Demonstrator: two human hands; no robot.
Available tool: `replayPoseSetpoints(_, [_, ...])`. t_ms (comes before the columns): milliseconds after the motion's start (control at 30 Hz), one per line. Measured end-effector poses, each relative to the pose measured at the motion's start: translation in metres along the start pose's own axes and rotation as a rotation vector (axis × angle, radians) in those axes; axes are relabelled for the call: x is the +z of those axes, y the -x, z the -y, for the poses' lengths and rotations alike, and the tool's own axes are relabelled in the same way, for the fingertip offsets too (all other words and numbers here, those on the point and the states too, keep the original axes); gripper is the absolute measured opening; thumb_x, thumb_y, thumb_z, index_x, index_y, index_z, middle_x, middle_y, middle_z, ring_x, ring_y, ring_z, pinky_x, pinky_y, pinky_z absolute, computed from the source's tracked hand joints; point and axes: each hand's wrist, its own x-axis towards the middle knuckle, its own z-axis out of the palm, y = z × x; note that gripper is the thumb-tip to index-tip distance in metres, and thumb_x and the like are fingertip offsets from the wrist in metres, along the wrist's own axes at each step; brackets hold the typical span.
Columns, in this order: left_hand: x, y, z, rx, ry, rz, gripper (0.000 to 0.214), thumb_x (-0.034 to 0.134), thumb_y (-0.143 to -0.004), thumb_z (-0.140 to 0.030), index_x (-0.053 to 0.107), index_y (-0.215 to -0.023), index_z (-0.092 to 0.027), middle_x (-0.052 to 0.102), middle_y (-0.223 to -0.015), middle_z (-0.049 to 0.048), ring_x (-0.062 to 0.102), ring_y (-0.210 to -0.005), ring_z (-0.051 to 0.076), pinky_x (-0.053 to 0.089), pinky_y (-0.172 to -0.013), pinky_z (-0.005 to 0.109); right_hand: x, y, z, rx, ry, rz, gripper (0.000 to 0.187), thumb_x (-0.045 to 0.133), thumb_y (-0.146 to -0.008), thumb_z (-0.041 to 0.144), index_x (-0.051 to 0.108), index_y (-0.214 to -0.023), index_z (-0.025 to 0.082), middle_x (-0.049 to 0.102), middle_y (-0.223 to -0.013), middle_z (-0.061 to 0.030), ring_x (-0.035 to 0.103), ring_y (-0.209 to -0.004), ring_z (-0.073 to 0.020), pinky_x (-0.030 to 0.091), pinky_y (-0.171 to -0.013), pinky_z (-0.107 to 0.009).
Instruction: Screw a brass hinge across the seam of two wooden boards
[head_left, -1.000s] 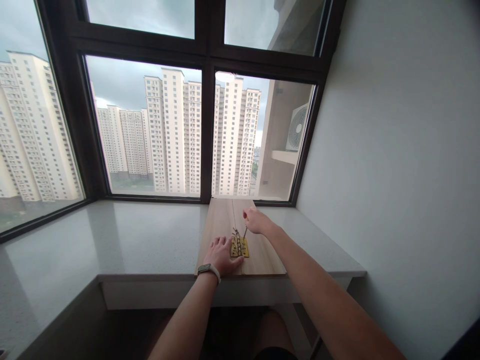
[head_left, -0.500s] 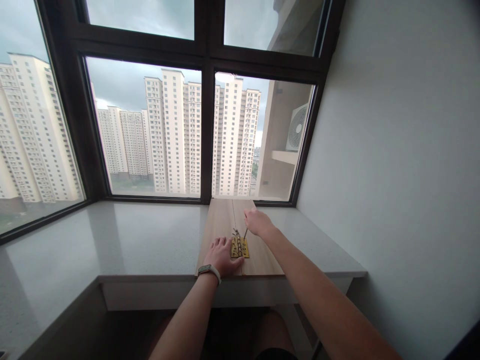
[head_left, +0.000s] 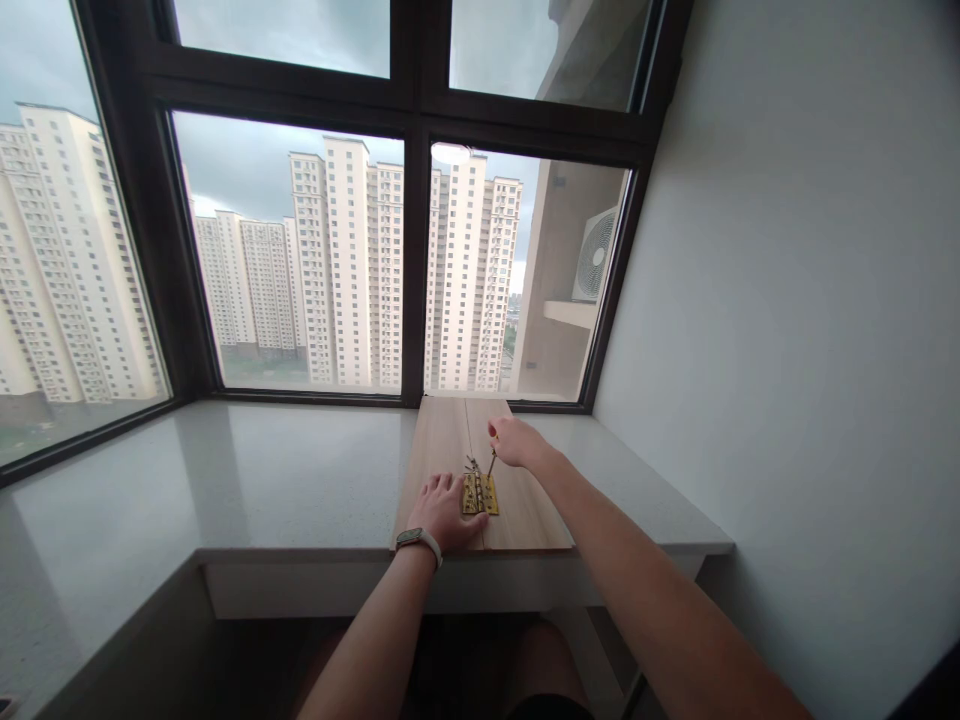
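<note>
Brass hinge (head_left: 491,493) over the seam of wooden boards (head_left: 438,432).
I have the right hand (head_left: 517,443) gripping a slim tool (head_left: 491,465) angled to it; the left hand (head_left: 445,514) lies spread, touching hinge and boards, on the table (head_left: 315,480).

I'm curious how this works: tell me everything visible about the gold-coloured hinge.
The hinge looks like yellow metal: two leaves joined by a barrel, with dark spots, perhaps holes or screws. It lies open across two wooden boards. The left hand seems to touch its left side and near edge; a slim tool in the right hand points at its far edge.
</note>
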Motion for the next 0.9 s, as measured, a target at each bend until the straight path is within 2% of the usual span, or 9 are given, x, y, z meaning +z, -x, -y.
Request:
replayPoseSetpoints(233, [-0.001,0.000,0.000,0.002,-0.003,0.010,0.085,0.048,-0.077,-0.078,0.043,-0.147,-0.029,0.048,-0.147,0.0094,0.035,-0.138,0.035,0.029,-0.115,0.047,0.010,0.003,0.002,0.083,0.030,-0.066,0.022,0.043,-0.100,0.032,0.060,-0.109,0.021,0.066,-0.108,-0.0142,0.065,-0.091,-0.0247,0.045,-0.074,-0.033])
replayPoseSetpoints(367, [0.001,-0.001,0.002,0.010,0.001,-0.010,0.084,0.049,-0.077,-0.077,0.045,-0.145,-0.028,0.049,-0.145,0.0103,0.037,-0.137,0.036,0.030,-0.114,0.047,0.009,0.000,-0.001,0.039,-0.017,-0.032,0.016,0.052,-0.094,0.028,0.057,-0.109,0.022,0.062,-0.118,-0.0125,0.064,-0.091,-0.0227,0.045,-0.072,-0.031])
replayPoseSetpoints(600, [0.002,-0.001,0.002,0.006,0.003,0.008,0.085,0.049,-0.077,-0.077,0.043,-0.147,-0.028,0.048,-0.146,0.0107,0.035,-0.138,0.036,0.028,-0.114,0.047,0.004,0.000,-0.003,-0.003,-0.093,0.031,0.015,0.056,-0.090,0.019,0.056,-0.105,0.022,0.064,-0.115,-0.0078,0.062,-0.094,-0.0177,0.043,-0.073,-0.026])
replayPoseSetpoints(767, [0.001,-0.001,0.002,0.007,-0.001,0.014,0.087,0.048,-0.077,-0.077,0.042,-0.148,-0.027,0.047,-0.147,0.0108,0.034,-0.139,0.036,0.028,-0.114,0.047,0.000,0.002,-0.001,0.018,-0.041,0.027,0.013,0.058,-0.091,0.022,0.058,-0.104,0.022,0.066,-0.114,-0.0081,0.064,-0.093,-0.0191,0.044,-0.071,-0.027])
replayPoseSetpoints(900, [0.001,0.000,0.002,0.015,-0.007,0.010,0.086,0.046,-0.078,-0.077,0.042,-0.147,-0.026,0.048,-0.146,0.0114,0.035,-0.138,0.036,0.028,-0.114,0.047,-0.001,0.001,0.000,0.047,0.038,0.009,0.016,0.057,-0.091,0.024,0.059,-0.107,0.022,0.067,-0.114,-0.0109,0.065,-0.097,-0.0238,0.046,-0.074,-0.030])
